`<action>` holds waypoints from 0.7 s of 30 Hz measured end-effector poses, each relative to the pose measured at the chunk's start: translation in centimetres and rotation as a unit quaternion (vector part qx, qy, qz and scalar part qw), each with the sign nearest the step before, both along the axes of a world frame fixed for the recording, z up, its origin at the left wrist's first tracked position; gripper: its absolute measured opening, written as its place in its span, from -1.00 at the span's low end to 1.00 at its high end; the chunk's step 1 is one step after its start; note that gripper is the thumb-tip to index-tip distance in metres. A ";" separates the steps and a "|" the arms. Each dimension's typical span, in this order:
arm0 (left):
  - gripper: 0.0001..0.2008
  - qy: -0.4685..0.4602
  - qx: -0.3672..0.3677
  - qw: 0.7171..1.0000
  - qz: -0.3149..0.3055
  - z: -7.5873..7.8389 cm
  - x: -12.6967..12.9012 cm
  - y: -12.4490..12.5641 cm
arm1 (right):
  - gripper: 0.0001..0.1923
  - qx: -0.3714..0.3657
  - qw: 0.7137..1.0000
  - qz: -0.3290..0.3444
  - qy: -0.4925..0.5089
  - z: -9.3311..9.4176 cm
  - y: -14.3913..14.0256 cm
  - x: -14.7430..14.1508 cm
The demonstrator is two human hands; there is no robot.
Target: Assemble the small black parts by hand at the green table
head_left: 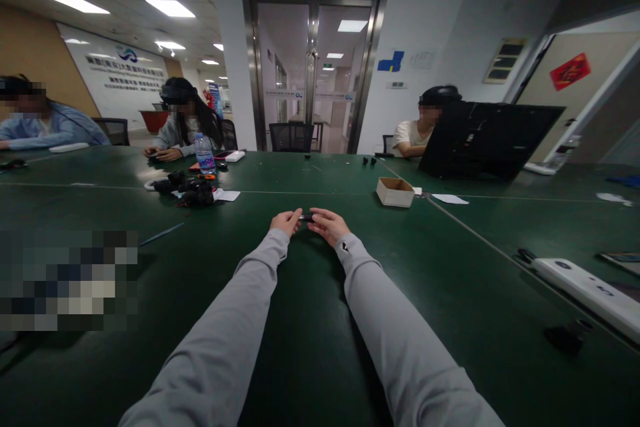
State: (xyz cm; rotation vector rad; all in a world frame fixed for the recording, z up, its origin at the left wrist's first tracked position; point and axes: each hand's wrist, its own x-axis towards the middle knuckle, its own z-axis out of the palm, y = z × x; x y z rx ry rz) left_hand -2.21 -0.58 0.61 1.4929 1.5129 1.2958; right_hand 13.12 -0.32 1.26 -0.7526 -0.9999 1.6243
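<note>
dark green table point(310, 320), steel-framed glass double door point(314, 67), white walls, ceiling light panels point(170, 8), perhaps office chairs point(291, 136)

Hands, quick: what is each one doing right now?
Left hand: closed on one end of a small dark object.
Right hand: closed on its other end, above the green table.

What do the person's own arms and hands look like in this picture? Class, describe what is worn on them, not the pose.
Both arms wear long, plain light grey sleeves of a soft, slightly creased fabric, each ending in a snug cuff at the wrist. The left hand and the right hand are bare: no gloves. No rings, watch, logos or markings can be made out at this size.
</note>
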 end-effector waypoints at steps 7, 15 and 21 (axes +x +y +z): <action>-0.57 0.018 0.001 1.000 -0.011 -0.2 -0.2 0.3 | -0.78 0.000 1.000 0.000 0.002 0.0 0.0 0.0; -0.68 -0.070 0.011 0.995 -0.064 0.2 0.0 -0.1 | -0.84 -0.012 1.000 -0.023 -0.004 0.0 0.2 -0.1; -0.65 -0.099 0.030 0.989 -0.104 0.4 -0.3 -0.2 | -0.88 -0.017 1.000 -0.025 -0.001 -0.1 0.2 -0.1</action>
